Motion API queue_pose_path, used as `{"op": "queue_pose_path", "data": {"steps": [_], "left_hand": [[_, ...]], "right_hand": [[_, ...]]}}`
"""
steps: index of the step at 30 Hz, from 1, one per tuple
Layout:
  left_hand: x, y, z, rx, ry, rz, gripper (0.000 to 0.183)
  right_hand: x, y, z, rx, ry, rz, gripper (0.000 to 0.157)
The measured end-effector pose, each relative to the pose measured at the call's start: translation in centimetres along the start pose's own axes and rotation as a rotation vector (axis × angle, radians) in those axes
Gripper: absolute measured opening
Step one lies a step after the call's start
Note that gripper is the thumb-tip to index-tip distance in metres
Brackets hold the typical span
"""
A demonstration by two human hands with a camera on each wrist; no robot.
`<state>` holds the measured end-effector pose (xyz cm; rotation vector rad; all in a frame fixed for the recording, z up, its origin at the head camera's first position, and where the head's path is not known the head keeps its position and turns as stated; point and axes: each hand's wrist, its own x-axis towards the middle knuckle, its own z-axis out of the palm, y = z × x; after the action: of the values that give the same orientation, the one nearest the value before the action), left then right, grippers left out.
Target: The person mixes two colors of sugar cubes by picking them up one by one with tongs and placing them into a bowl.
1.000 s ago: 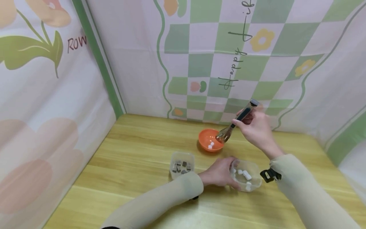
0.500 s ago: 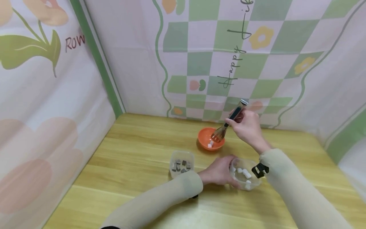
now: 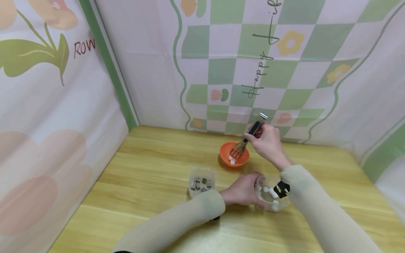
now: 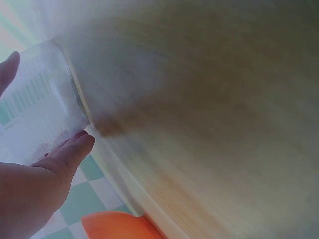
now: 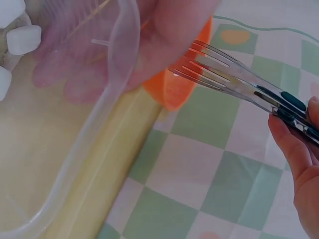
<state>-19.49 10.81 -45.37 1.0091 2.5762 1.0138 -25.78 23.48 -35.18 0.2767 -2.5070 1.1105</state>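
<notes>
My right hand (image 3: 266,140) holds metal tongs (image 3: 241,147) with fork-like heads and black grips, thumb and fingers round the grips. The tongs slant down into an orange bowl (image 3: 224,151) at the back of the table. A few white chunks (image 3: 232,161) lie in the bowl right by the tines; whether the tines touch them I cannot tell. My left hand (image 3: 242,190) grips the left side of a clear plastic box (image 3: 282,206), which holds several white chunks (image 3: 272,193). In the left wrist view, thumb and fingers lie on either side of that box (image 4: 37,99).
A second clear box (image 3: 202,171) with several small grey metallic pieces (image 3: 197,182) stands left of the left hand, partly behind the left sleeve (image 3: 190,214). The wooden table (image 3: 126,196) meets a printed curtain (image 3: 221,70) close behind the bowl.
My right hand has moved left and the tongs have gone deeper into the orange bowl, to the white chunks. The left hand and its box have stayed in place.
</notes>
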Motion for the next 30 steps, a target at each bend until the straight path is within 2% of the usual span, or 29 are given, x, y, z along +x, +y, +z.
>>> {"op": "queue_pose_path", "data": {"steps": [7,16,27,30], "left_hand": [[0.0,0.0,0.1,-0.018,-0.008,0.005,0.082],[0.1,-0.1,0.0,-0.049,-0.003,-0.034,0.086],[0.0,-0.1,0.2,-0.045,-0.001,-0.037,0.088],[0.0,-0.2,0.2,-0.040,-0.004,-0.039,0.089]], "right_hand": [[-0.9,-1.1,-1.8,0.012,0.048,-0.040,0.022],[-3.1,-1.5,-4.8,0.025,0.153,-0.117,0.024],[-7.2,-1.9,-8.2,-0.067,0.233,-0.103,0.023],[-8.3,-2.0,-8.8,-0.055,0.238,-0.106,0.023]]}}
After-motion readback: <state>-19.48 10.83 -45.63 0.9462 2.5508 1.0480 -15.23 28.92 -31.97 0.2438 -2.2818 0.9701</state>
